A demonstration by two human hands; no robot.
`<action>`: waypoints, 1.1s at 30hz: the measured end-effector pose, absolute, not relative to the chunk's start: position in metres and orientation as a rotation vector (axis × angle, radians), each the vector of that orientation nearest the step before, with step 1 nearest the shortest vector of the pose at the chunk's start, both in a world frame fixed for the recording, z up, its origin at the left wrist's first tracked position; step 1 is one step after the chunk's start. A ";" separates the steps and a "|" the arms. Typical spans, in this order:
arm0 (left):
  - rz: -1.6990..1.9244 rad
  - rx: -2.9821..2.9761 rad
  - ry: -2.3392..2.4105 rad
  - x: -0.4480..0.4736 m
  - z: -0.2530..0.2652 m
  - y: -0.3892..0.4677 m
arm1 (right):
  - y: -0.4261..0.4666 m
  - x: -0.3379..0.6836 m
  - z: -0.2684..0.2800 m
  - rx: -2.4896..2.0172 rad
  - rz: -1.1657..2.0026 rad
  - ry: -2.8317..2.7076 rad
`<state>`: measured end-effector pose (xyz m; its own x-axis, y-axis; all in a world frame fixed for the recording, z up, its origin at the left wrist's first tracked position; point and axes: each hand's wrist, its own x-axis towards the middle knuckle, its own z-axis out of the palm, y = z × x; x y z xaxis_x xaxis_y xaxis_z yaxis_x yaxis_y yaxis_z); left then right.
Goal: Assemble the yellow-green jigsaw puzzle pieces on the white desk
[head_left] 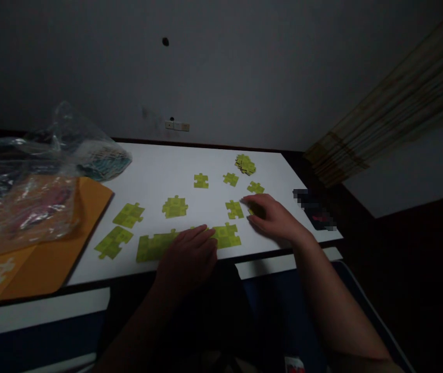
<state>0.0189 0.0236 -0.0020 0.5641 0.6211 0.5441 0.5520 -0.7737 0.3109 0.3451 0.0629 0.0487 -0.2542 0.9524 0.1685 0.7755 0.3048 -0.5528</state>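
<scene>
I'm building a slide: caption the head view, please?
Left hand over a row of yellow-green puzzle pieces, right hand beside loose ones, on a white table.

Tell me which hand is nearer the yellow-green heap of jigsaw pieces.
Right. The right hand is in front of the heap, not touching; the left hand is farther, over the yellow-green jigsaw row.

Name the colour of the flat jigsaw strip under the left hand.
The strip is yellow-green; head view.

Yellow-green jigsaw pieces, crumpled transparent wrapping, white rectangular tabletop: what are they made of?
Yellow-green jigsaw pieces: likely matte cardboard; thin, dull faces.
Crumpled transparent wrapping: apparently plastic film, glossy; see-through folds, bright glints.
White rectangular tabletop: possibly laminate, smooth; even colour, core hidden.
</scene>
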 end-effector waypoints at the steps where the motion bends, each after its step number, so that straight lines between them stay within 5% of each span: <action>1: 0.994 2.689 1.008 0.019 -0.002 0.024 | 0.064 0.342 0.047 -1.521 0.497 -2.103; 15: 0.973 2.722 1.040 0.018 -0.003 0.025 | 0.089 0.327 0.039 -1.453 0.553 -2.091; 24: 0.989 2.711 1.031 0.019 -0.001 0.025 | 0.199 0.251 0.042 -1.532 0.733 -1.782; 33: 0.981 2.676 1.034 0.018 0.000 0.021 | 0.224 0.243 0.053 -1.716 0.337 -1.923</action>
